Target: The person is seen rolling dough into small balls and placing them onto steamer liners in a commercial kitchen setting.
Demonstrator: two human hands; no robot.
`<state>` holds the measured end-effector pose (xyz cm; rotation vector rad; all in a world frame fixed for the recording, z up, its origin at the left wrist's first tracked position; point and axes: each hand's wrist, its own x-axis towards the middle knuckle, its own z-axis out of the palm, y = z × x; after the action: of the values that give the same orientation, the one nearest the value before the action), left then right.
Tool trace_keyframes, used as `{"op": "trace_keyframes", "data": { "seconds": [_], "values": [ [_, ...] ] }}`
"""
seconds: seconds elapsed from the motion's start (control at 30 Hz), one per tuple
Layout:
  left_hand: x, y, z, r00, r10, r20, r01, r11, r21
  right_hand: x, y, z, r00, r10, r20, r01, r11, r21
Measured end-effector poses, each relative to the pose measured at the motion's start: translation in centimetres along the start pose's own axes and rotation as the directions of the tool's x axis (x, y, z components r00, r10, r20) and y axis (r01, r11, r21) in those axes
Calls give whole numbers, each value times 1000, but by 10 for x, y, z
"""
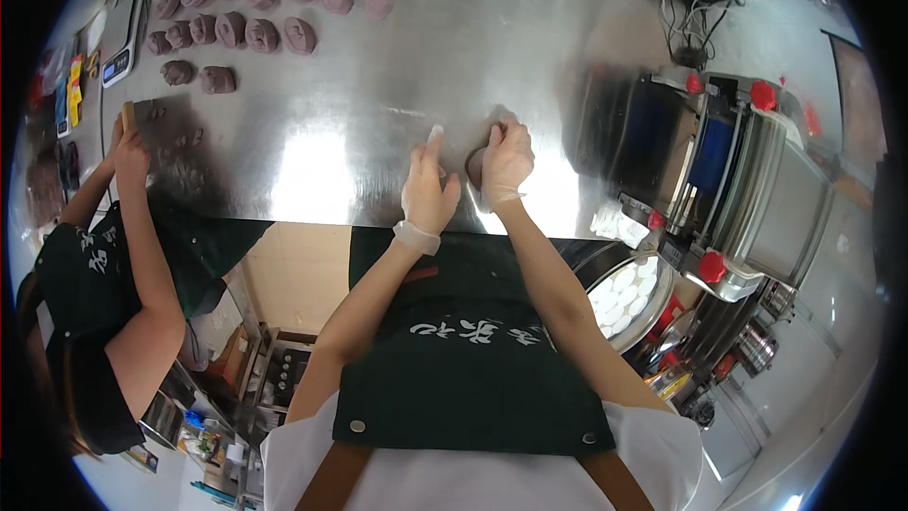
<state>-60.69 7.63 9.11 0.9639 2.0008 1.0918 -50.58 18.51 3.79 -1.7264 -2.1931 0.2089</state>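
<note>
Both my hands wear clear thin gloves over a shiny steel table (397,57). My right hand (508,163) is curled over a lump of purple-brown dough (475,168), pressing it on the table near the front edge; much of the lump is hidden under the palm. Just to its left, my left hand (430,191) is held with its fingers stretched out, and nothing shows in it. At the far left of the table, several purple dough pieces (299,36) lie in uneven rows, apart from both hands.
At left, a co-worker's hands (130,153) hold a small wooden-looking tool (128,115) beside dough scraps (184,140). A digital scale (117,64) stands behind. On my right are a roller machine (724,156) with red knobs and a round container of white pieces (624,295).
</note>
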Motion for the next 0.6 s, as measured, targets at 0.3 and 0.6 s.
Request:
{"op": "trace_keyframes", "data": {
  "seconds": [0.3, 0.6],
  "values": [
    [13, -7, 10, 986, -54, -155, 37, 993, -108, 13, -20, 8, 966, -255, -54, 253, 967, -31],
    [25, 14, 46, 995, -100, 25, 86, 942, 324, 34, 8, 9, 966, -252, 57, 249, 967, 59]
  ]
}}
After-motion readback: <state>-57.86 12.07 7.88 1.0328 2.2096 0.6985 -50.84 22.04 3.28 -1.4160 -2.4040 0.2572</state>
